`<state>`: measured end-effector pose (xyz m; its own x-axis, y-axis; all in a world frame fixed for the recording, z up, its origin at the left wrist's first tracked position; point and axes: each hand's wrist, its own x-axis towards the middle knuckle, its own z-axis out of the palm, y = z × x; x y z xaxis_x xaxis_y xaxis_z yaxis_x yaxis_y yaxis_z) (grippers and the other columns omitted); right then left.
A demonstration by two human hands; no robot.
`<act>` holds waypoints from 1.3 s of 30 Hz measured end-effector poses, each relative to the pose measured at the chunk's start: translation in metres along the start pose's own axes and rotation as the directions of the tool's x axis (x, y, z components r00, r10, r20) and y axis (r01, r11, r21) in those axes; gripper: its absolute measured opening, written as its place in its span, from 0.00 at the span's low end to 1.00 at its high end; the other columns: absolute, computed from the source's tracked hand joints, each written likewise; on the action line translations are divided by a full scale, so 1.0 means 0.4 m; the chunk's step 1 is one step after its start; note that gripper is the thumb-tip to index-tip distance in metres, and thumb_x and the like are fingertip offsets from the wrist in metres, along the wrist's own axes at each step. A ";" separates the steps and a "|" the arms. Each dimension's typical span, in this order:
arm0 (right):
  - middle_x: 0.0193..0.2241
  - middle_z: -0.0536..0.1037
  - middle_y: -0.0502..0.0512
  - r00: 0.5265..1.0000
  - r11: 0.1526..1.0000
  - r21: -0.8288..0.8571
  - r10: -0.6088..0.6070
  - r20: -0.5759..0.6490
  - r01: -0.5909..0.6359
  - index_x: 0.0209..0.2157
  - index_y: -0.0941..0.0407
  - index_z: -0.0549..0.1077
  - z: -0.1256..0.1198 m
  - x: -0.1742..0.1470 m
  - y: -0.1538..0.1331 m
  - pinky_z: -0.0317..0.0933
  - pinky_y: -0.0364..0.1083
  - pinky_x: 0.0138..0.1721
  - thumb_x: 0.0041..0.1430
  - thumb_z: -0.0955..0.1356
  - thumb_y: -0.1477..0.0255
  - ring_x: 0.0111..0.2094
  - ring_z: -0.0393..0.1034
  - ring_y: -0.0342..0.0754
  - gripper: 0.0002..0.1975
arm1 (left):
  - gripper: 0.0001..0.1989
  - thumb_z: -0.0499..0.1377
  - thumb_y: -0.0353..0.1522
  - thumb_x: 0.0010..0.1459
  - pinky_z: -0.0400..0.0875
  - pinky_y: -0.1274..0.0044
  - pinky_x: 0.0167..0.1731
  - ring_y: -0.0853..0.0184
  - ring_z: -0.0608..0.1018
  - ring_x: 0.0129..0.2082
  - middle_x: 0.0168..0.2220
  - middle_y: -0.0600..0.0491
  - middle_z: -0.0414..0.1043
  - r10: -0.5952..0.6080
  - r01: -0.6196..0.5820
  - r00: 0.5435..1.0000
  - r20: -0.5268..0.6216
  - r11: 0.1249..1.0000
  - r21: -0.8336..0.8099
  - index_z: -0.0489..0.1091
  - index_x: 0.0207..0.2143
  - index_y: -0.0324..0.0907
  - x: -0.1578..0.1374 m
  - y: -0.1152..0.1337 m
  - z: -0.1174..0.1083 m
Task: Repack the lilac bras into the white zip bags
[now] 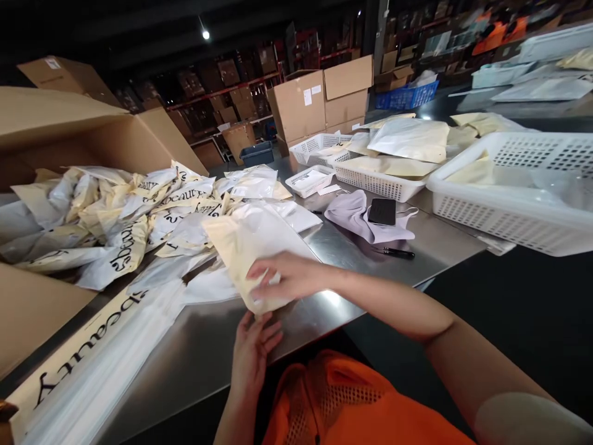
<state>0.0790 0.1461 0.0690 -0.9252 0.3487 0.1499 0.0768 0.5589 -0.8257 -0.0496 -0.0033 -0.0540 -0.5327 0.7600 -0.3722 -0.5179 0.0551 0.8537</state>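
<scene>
A cream and white plastic mailing bag (271,228) lies tilted on the steel table in front of me. My left hand (254,346) is at its near corner, fingertips against the edge, apparently pinching it. My right hand (290,276) reaches across the bag's lower part with curved fingers, thumb and forefinger apart; the fingers are slightly blurred. A small white bit shows near that thumb, too unclear to name. Left of the hands lies a stack of flat printed bags (115,346) with "beauty" lettering. Behind it, filled bags (125,247) are heaped by an open carton (41,296).
On the steel table (204,346) lie a lilac cloth (347,213), a black phone (382,211) and a black pen-like tool (396,253). White perforated baskets (504,216) stand at the right. Cartons (299,105) stand behind. Blurred people in orange (491,37) are far off.
</scene>
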 end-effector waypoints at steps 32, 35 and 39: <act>0.19 0.70 0.49 0.813 0.717 0.422 0.575 0.091 -0.554 0.25 0.60 0.69 0.151 -0.230 0.201 0.54 0.37 0.18 0.57 0.66 0.60 0.17 0.65 0.38 0.17 | 0.20 0.59 0.51 0.53 0.69 0.74 0.27 0.65 0.71 0.25 0.22 0.52 0.67 0.162 -0.277 0.960 0.227 0.646 0.711 0.65 0.24 0.45 -0.146 -0.053 -0.078; 0.17 0.67 0.47 0.877 0.769 0.454 0.476 0.064 -0.451 0.23 0.59 0.66 0.215 -0.218 0.164 0.53 0.38 0.20 0.58 0.64 0.63 0.17 0.60 0.37 0.15 | 0.27 0.60 0.58 0.47 0.53 0.78 0.13 0.72 0.60 0.13 0.16 0.57 0.60 -0.346 0.253 0.872 0.347 0.924 0.285 0.67 0.27 0.44 -0.168 -0.141 0.005; 0.17 0.67 0.47 0.919 0.765 0.560 0.393 -0.016 -0.318 0.25 0.58 0.65 0.302 -0.217 0.131 0.55 0.38 0.21 0.62 0.61 0.60 0.20 0.62 0.39 0.17 | 0.31 0.66 0.59 0.37 0.46 0.81 0.12 0.76 0.56 0.11 0.12 0.59 0.54 -0.265 0.277 0.942 0.204 0.960 -0.033 0.62 0.18 0.42 -0.155 -0.176 0.062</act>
<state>0.1185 0.0542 -0.0528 -0.8144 0.5521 -0.1785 0.1450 -0.1041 -0.9839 0.0364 -0.0380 -0.0818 -0.2285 0.8335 -0.5030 -0.6669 0.2424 0.7046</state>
